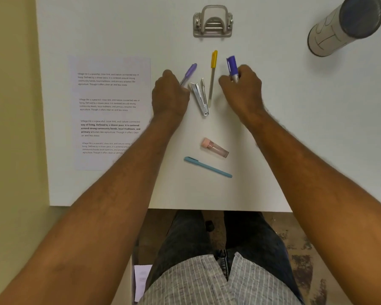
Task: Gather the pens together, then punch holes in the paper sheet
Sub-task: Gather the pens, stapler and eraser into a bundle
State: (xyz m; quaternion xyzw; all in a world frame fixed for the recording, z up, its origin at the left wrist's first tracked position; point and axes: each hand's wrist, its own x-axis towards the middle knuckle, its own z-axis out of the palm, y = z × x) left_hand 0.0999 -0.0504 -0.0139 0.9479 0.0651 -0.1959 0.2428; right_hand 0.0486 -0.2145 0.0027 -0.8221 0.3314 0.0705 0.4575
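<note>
White table (295,128), items lying on it:

- Left hand (171,93): curling closed around the lower end of a lilac pen (190,72), whose capped end is pointing up and to the right, clear of the knuckles.
- Right hand (242,88): gripping the barrel of a purple marker (231,64), fingers wrapping round it; the cap is sticking out above the hand.
- Yellow-capped pen (212,78): lying nearly upright between the two hands, touched by neither.
- Silver stapler (200,97): sitting just left of the yellow-capped pen, its jaws standing open, narrow end pointing toward the person.
- Pink tube (215,148): lying tilted, nearer the person, between the forearms.
- Teal pen (207,167): resting diagonally just below the pink tube, well apart from the other pens.
- Paper sheet (110,102): printed with text blocks, lying flat at the table's left side; the left forearm is crossing its lower right corner.
- Metal hole punch (212,22): standing at the far edge, well apart from the paper sheet.
- Cylindrical container (343,27): standing at the far right corner.
</note>
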